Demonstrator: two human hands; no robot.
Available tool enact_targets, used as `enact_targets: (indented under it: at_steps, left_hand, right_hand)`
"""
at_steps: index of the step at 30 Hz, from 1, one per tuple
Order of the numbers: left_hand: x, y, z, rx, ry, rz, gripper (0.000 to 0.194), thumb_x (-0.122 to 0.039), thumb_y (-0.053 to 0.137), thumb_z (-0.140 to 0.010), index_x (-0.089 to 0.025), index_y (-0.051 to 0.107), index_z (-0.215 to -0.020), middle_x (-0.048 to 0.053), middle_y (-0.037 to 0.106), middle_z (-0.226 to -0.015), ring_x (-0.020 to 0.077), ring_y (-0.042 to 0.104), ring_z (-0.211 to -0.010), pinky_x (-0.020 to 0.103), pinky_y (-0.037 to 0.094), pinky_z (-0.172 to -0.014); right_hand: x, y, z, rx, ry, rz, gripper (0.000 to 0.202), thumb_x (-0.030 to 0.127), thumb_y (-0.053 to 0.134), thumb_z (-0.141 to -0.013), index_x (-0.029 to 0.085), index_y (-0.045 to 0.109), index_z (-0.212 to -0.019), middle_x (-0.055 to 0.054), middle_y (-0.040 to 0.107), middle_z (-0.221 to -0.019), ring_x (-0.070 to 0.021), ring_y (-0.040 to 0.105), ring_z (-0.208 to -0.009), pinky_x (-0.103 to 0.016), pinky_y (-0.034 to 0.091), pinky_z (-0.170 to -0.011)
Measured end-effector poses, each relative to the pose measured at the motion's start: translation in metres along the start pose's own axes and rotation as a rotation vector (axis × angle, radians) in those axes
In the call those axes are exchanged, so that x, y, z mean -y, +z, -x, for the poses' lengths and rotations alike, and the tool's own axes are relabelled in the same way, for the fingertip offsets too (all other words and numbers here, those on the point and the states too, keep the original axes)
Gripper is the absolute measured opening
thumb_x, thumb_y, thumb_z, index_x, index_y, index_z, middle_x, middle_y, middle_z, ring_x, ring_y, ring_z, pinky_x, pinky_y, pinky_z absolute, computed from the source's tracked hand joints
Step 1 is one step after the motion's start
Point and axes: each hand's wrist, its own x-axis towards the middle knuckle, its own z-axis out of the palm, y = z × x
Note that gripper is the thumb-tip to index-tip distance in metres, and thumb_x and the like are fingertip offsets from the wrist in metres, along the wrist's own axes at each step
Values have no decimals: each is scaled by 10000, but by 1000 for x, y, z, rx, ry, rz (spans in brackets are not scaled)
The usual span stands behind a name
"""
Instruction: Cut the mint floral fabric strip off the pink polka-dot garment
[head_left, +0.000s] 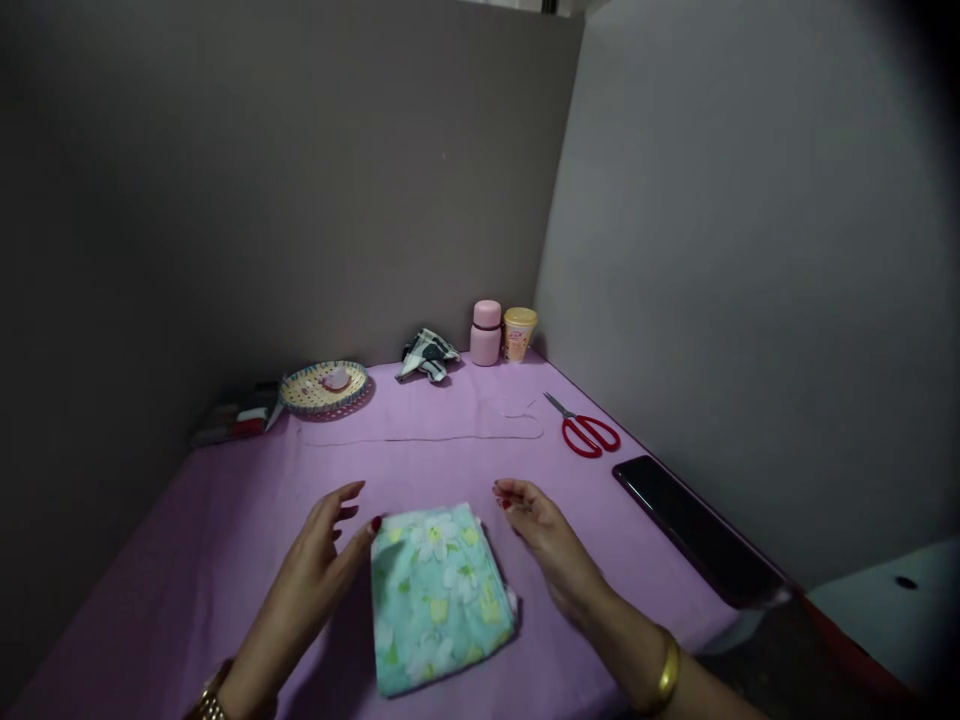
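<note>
A folded cloth (442, 600), mint green with white flowers and yellow patches, lies flat at the front middle of the table. Beside its left edge is my left hand (330, 545), fingers apart, the thumb tip at or very near the cloth's upper left corner. My right hand (536, 530) hovers just off the cloth's right side, fingers curved loosely and nothing visible in them. Beyond both hands a long thin thread (427, 439) stretches across the table, looping back at its right end.
On the purple-covered table (450, 470), red-handled scissors (581, 425) and a dark phone (694, 525) lie right. At the back are a woven basket (304, 400), crumpled patterned fabric (427, 355), a pink flask (486, 335) and a yellow-lidded cup (517, 335). Grey partitions (360, 200) enclose the table.
</note>
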Motion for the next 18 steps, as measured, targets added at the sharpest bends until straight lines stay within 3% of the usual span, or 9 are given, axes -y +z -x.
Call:
enact_targets:
  at_steps: [2, 4, 6, 9, 13, 16, 18]
  left_hand:
    - [9, 5, -2, 5, 61, -138, 397, -473, 440, -834, -222, 454, -1141, 86, 500, -1185, 211, 501, -1041, 380, 423, -861]
    - [12, 12, -4, 137, 130, -281, 339, -438, 396, -863, -233, 483, -1118, 71, 537, -1135, 209, 498, -1027, 386, 407, -869]
    - [10, 21, -5, 240, 176, -391, 322, -389, 455, -840, -222, 506, -1111, 72, 569, -1091, 230, 488, -1022, 408, 386, -883]
    - [0, 30, -8, 281, 185, -456, 274, -276, 557, -754, -181, 563, -1010, 82, 609, -970, 257, 508, -937, 418, 396, -820]
    - [-23, 21, 3, 400, 298, -441, 75, -134, 499, -741, -198, 538, -750, 17, 602, -800, 173, 541, -805, 290, 410, -711]
    - [-36, 7, 25, 538, 487, -338, 118, -92, 493, -744, -209, 505, -730, -15, 632, -819, 109, 580, -772, 199, 427, -683]
    - [-37, 3, 40, 598, 536, -302, 98, -147, 562, -748, -228, 535, -797, -29, 653, -801, 94, 607, -726, 158, 442, -636]
  right_hand:
    - [-3, -3, -2, -19, -44, 54, 252, 322, 559, -752, 209, 549, -976, -63, 575, -1054, -203, 509, -1009, -362, 352, -934]
    - [-3, 0, -3, 57, -106, 158, 185, 263, 540, -768, 203, 587, -937, -57, 601, -998, -203, 538, -942, -363, 385, -892]
    - [-3, 6, -5, 170, -233, 363, 192, 184, 522, -768, 199, 603, -942, -51, 610, -977, -198, 543, -925, -347, 407, -861]
    - [-2, 14, -11, 246, -379, 612, 251, 129, 488, -786, 191, 581, -1010, -58, 596, -1017, -191, 518, -989, -332, 402, -877]
    - [-4, 8, -22, 207, -374, 649, 243, 164, 409, -861, 180, 547, -1061, -71, 581, -1083, -172, 509, -1027, -315, 394, -893]
    - [-7, 1, -28, 214, -357, 699, 264, 218, 495, -830, 167, 533, -1086, -82, 584, -1055, -188, 521, -978, -324, 404, -857]
    - [-11, 4, -31, 249, -351, 740, 320, 245, 609, -746, 165, 556, -1051, -77, 595, -983, -208, 521, -919, -338, 405, -819]
